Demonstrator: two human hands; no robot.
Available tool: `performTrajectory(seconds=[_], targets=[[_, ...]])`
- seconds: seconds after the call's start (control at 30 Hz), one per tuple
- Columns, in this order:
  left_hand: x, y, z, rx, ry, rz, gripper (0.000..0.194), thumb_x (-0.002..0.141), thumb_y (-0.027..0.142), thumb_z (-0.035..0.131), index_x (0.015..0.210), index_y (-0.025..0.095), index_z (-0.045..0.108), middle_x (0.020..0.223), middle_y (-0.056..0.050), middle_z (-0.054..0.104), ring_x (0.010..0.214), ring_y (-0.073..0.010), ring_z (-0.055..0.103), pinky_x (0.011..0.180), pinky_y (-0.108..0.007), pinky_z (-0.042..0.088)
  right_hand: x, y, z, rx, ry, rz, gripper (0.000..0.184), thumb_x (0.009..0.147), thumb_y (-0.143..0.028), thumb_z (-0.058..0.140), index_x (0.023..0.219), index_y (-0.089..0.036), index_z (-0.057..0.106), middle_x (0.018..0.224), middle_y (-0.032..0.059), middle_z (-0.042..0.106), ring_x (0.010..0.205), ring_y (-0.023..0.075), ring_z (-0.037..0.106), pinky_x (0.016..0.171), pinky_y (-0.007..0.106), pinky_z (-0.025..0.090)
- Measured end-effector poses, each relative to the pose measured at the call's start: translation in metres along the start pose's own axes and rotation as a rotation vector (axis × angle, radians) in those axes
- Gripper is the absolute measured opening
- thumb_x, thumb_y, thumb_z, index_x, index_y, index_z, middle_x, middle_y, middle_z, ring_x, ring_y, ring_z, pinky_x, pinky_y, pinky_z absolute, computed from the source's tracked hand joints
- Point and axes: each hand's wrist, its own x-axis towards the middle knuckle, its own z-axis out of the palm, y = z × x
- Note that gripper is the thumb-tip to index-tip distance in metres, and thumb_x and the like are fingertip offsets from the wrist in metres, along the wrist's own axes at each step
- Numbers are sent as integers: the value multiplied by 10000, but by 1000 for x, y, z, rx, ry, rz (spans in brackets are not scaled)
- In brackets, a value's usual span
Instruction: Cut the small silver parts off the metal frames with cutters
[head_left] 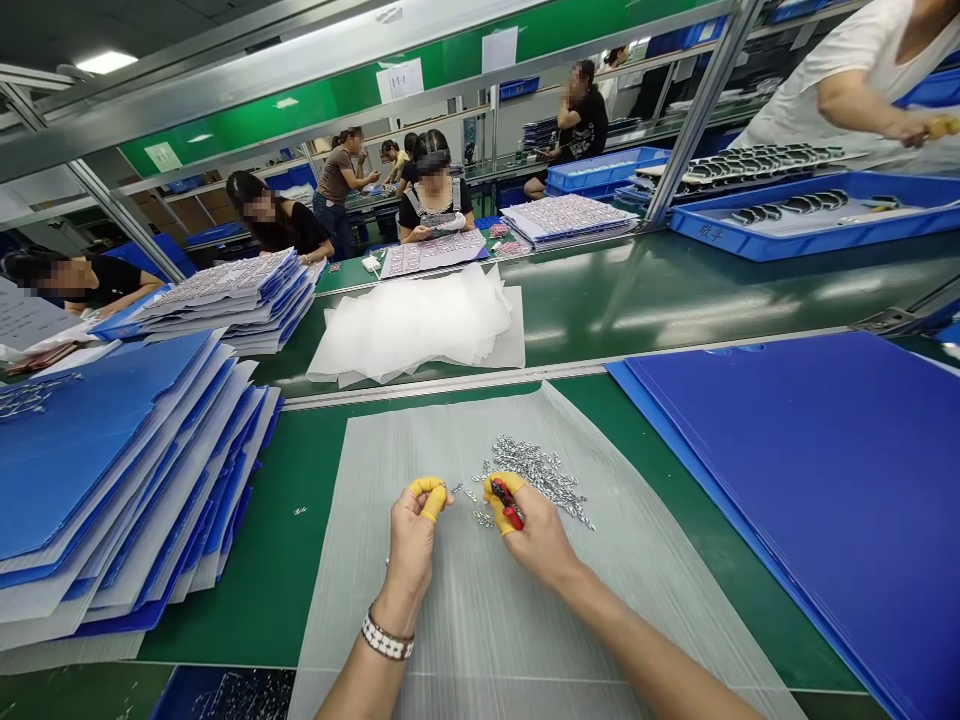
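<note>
My left hand (414, 528), with yellow finger cots on its thumb and finger, is pinched closed over the sheet. Whatever sits between those fingertips is too small to make out. My right hand (534, 530), also in yellow finger cots, is wrapped around small red-handled pliers (511, 512), whose jaws are mostly hidden by the fingers. A heap of short silver metal chain pieces (544, 472) lies just beyond my right hand. A few loose chain pieces (470, 494) lie between the two hands. All of them rest on a translucent whitish sheet (465, 620) spread on the green bench (296, 460).
Blue and white sheets (150, 470) are stacked high at left; blue boards (810, 480) lie at right. White foam sheets (420, 320) sit beyond the metal rail. A blue tray (817, 222) stands far right, near a person in white. Several people sit opposite.
</note>
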Motion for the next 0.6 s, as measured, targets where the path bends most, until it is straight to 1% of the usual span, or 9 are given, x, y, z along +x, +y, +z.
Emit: performTrajectory(seconds=[0.1, 0.2, 0.27, 0.33, 0.37, 0.43, 0.5, 0.6], targets=[[2, -4, 1, 84, -12, 35, 225, 768, 337, 621, 899, 155, 634, 764, -46, 672, 749, -161, 615, 767, -301, 450, -1, 2, -1, 2, -3, 23, 197, 768, -147, 420, 911, -212, 538, 860, 44, 633, 772, 178, 578, 683, 299, 465], [4, -6, 8, 295, -61, 143, 192, 804, 304, 556, 892, 163, 652, 778, -63, 681, 755, -183, 630, 742, -321, 466, 0, 4, -2, 2, -3, 32, 182, 781, -177, 422, 917, -212, 537, 837, 39, 633, 740, 174, 582, 667, 296, 467], [7, -5, 12, 407, -98, 205, 143, 775, 259, 579, 833, 183, 685, 781, -64, 689, 767, -198, 626, 747, -331, 461, -1, 3, -2, -3, 4, 22, 194, 779, -186, 420, 929, -211, 541, 823, 37, 633, 724, 177, 584, 665, 302, 467], [13, -2, 9, 460, -108, 236, 110, 721, 205, 626, 790, 209, 712, 808, -59, 700, 810, -210, 617, 785, -338, 444, -2, 2, -1, -12, -6, 5, 206, 780, -190, 423, 944, -209, 546, 845, 47, 636, 752, 188, 589, 685, 314, 466], [17, 1, 4, 484, -101, 251, 131, 708, 186, 633, 799, 221, 721, 835, -56, 704, 840, -214, 612, 808, -339, 434, -3, 0, 0, -13, -25, -2, 210, 785, -194, 427, 956, -207, 547, 863, 54, 638, 772, 194, 590, 696, 319, 465], [23, 10, -17, 528, -62, 274, 186, 718, 176, 618, 858, 236, 725, 899, -55, 704, 879, -213, 604, 830, -335, 423, -4, -5, 5, -14, -101, -15, 211, 803, -205, 432, 978, -207, 549, 891, 65, 638, 798, 200, 588, 706, 323, 462], [23, 20, -46, 569, -6, 285, 197, 737, 191, 598, 884, 234, 723, 924, -58, 698, 856, -206, 602, 799, -321, 427, -5, -14, 15, -33, -219, -43, 217, 797, -183, 435, 978, -207, 552, 887, 64, 636, 796, 198, 581, 701, 320, 454], [7, 29, -90, 630, 55, 278, 150, 724, 206, 607, 815, 226, 724, 814, -50, 687, 723, -190, 577, 681, -293, 421, -5, -34, 37, -119, -435, -107, 268, 732, -95, 454, 950, -204, 565, 859, 49, 635, 780, 190, 572, 699, 304, 430]])
